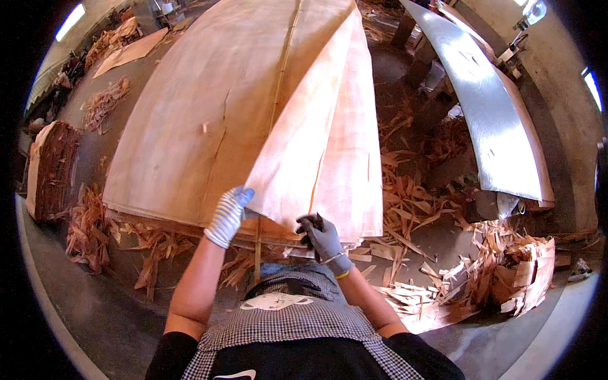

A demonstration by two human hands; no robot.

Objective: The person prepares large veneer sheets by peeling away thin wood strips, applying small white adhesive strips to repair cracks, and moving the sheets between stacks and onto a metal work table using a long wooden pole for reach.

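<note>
A broad stack of thin pinkish-tan wood veneer sheets (183, 120) lies before me. On its right part the top veneer sheet (297, 139) is lifted and folded over, with a shadowed gap beneath its left edge. My left hand (229, 214), in a white-and-grey striped glove with blue fingertips, pinches that sheet's near left corner. My right hand (324, 237), in a dark grey glove with blackened fingers, has its fingers curled at the sheet's near edge; its fingertips are partly hidden. A narrow dark-edged split (284, 69) runs lengthwise along the stack.
Torn veneer scraps (405, 202) litter the floor around the stack. A long shiny metal sheet (481, 107) stands at the right. A bundle of scraps (522, 272) lies near right, and a block of stacked veneer (52, 171) sits at far left.
</note>
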